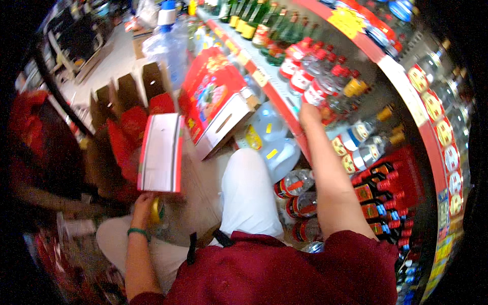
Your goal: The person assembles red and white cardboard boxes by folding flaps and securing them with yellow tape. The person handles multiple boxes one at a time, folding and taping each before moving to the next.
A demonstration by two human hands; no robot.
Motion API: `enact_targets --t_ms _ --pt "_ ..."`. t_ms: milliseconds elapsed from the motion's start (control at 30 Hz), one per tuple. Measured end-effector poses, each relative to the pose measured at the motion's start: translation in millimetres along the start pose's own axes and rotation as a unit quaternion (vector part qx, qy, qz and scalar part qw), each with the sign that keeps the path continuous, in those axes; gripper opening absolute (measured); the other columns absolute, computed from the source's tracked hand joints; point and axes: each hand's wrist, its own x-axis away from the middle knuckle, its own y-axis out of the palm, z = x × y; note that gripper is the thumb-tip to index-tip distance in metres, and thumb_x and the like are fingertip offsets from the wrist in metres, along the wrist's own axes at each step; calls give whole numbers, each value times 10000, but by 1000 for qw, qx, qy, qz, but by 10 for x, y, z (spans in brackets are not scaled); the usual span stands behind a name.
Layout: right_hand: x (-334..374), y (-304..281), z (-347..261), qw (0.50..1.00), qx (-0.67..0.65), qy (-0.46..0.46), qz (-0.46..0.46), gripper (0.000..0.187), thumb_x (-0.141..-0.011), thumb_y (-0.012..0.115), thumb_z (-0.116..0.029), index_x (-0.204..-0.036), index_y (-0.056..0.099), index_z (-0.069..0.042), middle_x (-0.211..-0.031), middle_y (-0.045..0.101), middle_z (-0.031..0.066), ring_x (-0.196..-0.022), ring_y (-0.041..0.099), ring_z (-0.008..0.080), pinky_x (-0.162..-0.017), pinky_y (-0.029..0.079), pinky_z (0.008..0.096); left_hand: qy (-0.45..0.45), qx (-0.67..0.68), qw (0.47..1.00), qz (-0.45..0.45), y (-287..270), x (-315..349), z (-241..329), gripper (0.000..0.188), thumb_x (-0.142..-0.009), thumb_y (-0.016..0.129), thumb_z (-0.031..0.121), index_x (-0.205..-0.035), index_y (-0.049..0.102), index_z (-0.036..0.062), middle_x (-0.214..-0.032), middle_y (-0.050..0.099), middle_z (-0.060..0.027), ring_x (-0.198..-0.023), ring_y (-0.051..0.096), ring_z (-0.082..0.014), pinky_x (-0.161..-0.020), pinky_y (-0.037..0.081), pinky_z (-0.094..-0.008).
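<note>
Mid-job by the look of it, exact count not possible. Right hand (311, 116) is reached out to the shelf (249, 65), right at the red-capped bottles (300, 79) with white-and-red labels; fingertips blurred among them, can't tell if it grips one or is just touching. Left hand (142, 207) is down by the left knee, fingers curled, looks closed on a yellow item (157, 210), too blurred to name, just under the white panel (161, 151) of a red-edged carton. Done side: red-capped bottles stand grouped on the shelf, green bottles (250, 28) fill the stretch beyond, yellow-capped bottles (362, 131) sit on the nearer side. Left side: yellow item is off the shelf, so at least that piece looks unplaced. Open cardboard box (129, 87) has its flaps up at left; contents mostly hidden, so what remains inside can't be told. Red carton (211, 91) stands between box and shelf, clear jugs (282, 155) just beside it.
</note>
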Motion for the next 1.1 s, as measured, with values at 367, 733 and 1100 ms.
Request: enact_targets --t_ms 367,733,1100 --pt "38 -52 -151 991 121 -52 -13 285 -803 485 -172 -984 633 -9 -1039 608 233 -989 589 376 -807 478 472 -18 145 989 5 -76 -253 -564 171 -818 639 167 -913 606 29 -827 611 -39 -743 559 -137 -645 455 -288" --pt "1217 254 -1588 889 -330 -314 -48 311 -820 510 -156 -1114 525 -57 -798 604 209 -736 591 303 -629 460 404 -61 102 993 14 20 -31 -107 181 -853 607 176 -927 605 11 -822 607 -42 -723 548 -132 -643 441 -282" --pt "3003 829 -3031 782 -177 -585 -124 198 -820 526 -215 -945 501 -63 -782 615 163 -766 607 357 -646 485 422 -54 115 992 16 12 -103 -244 185 -849 562 191 -957 576 41 -846 612 -56 -747 567 -167 -659 464 -306"
